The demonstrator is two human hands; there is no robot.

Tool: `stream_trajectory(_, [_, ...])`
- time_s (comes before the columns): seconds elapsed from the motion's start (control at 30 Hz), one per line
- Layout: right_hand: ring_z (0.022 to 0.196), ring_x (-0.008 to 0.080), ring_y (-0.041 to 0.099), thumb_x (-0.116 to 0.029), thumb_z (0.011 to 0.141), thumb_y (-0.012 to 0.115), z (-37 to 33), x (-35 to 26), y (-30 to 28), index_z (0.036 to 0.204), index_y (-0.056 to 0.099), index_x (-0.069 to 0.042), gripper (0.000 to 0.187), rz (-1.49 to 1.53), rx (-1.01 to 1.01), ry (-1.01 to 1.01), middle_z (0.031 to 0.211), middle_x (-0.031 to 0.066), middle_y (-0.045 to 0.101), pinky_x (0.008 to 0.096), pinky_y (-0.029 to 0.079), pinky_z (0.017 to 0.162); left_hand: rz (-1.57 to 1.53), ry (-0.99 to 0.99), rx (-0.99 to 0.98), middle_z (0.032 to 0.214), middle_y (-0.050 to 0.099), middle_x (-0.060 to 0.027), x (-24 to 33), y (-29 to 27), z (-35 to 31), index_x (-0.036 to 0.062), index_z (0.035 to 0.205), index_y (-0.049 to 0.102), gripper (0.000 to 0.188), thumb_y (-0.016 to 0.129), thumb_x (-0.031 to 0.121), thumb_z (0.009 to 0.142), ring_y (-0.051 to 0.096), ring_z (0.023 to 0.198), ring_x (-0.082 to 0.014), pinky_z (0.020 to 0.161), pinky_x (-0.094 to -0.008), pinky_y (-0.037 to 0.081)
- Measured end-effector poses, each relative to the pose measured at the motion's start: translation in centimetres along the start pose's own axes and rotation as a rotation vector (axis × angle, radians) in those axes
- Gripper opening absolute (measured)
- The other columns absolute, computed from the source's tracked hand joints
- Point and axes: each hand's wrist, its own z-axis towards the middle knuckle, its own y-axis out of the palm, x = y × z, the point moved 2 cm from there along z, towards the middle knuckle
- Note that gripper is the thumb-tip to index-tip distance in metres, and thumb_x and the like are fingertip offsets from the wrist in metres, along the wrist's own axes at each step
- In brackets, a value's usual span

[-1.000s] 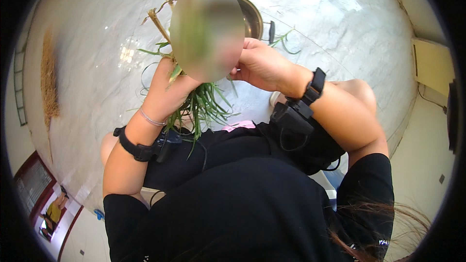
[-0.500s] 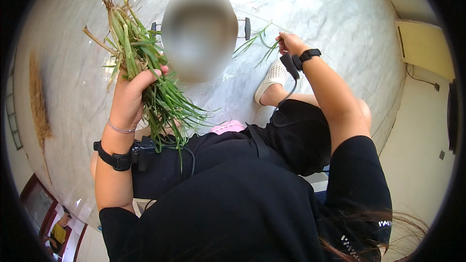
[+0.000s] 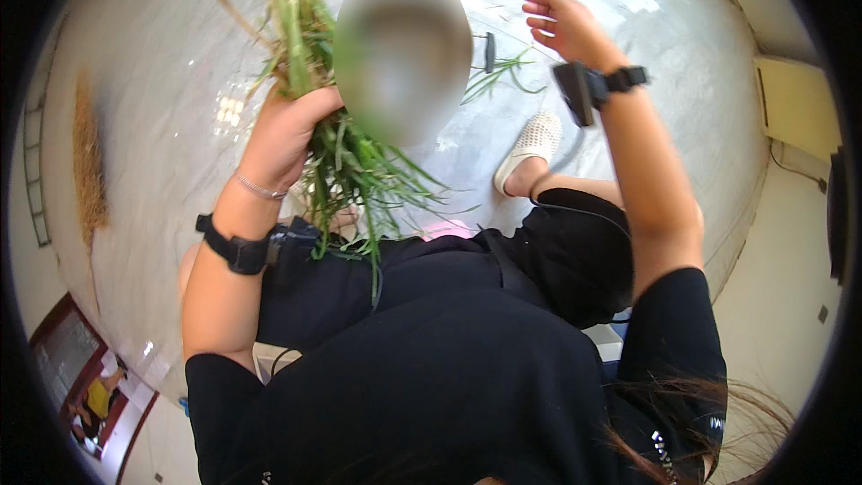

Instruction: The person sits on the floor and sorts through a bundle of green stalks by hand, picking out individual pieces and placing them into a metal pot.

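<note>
My left hand (image 3: 285,136) is wrapped round the middle of a thick bunch of long green grass-like stalks (image 3: 364,175). The pale stem ends point up and away, while the leafy ends hang toward my lap. My right hand (image 3: 567,29) is raised over the floor at the right, fingers apart and holding nothing. Between the hands a wide round vessel is mostly hidden by a blurred oval; its dark side handle (image 3: 490,52) shows on the right. A few loose green blades (image 3: 498,76) lie on the floor beside that handle.
A white perforated clog (image 3: 532,145) is on my foot, below the loose blades. A straw broom (image 3: 88,157) lies on the marbled floor (image 3: 171,45) at the left. Something pink (image 3: 446,230) shows by my lap. Another person (image 3: 101,395) is at the far lower left.
My right hand has let go of the loose blades, now on the floor, and moved up and away. My left hand has shifted right with the bunch, nearer the vessel.
</note>
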Motion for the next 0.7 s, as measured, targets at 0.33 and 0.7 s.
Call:
stream_trajectory(0.33, [0.066,0.0185,0.059,-0.023,0.078,0.061,-13.7,-4.2,13.4,0.091,0.059,0.003,0.028,-0.553,-0.297,-0.5,0.079,0.0111,0.06,0.0305,0.046,0.059,-0.052,0.132,-0.152,0.104,0.059,-0.0082,1.7,3.5,-0.1,-0.0019,0.111,0.053,0.032,0.054,0.009,0.081,0.058,0.092,-0.0162,0.079,-0.0271,0.048])
stream_trajectory(0.7, [0.058,0.0241,0.055,-0.017,0.077,0.062,-10.1,-3.3,14.6,0.079,0.055,0.0,0.019,-0.557,-0.211,-0.657,0.067,0.0128,0.055,0.0338,0.043,0.055,-0.068,0.048,-0.072,0.101,0.06,-0.0064,1.4,2.2,0.9,-0.0013,0.109,0.055,0.031,0.055,0.005,0.078,0.055,0.093,-0.0136,0.082,-0.0272,0.044])
